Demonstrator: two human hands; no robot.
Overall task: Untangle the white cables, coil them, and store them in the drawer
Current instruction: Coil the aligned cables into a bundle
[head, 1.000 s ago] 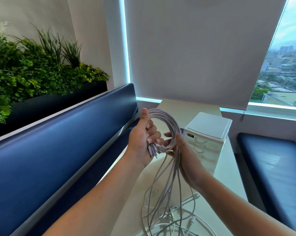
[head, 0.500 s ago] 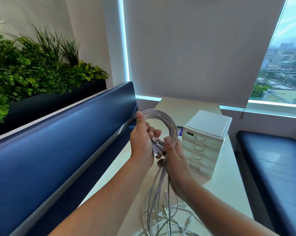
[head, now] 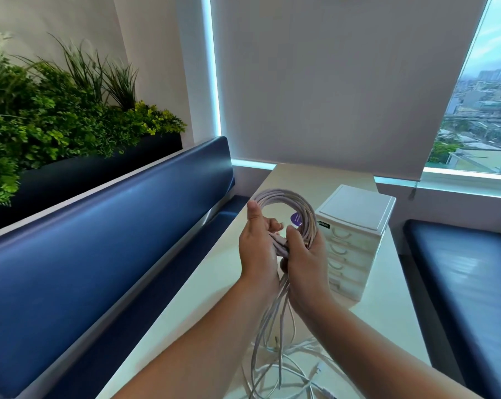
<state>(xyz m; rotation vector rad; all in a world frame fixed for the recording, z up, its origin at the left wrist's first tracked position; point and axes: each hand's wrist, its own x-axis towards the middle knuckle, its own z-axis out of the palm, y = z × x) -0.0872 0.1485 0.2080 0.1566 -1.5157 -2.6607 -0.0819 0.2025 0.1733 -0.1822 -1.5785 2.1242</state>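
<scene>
**Over the table (head: 209, 298): white cables (head: 289, 197), part-coiled**

Between two hands, item held clear of the tabletop.
- Left hand (head: 258, 249): fingers curled round the gathered strands, thumb upright against the hoop's near side.
- Right hand (head: 304, 260): fingers wrapped round the same bunch, touching the left.
- Hoop: several thin white strands, upright, rising directly above the fingers.
- Unwound tails (head: 272, 326): hang straight down from the fingers into a loose heap on the tabletop.
- Small white drawer unit (head: 356, 223): just right of the hands, nearer the right hand.

Judged: coiling unfinished, storage not begun.

Left hand (head: 256, 250) and right hand (head: 307, 264) clench, touching.
</scene>
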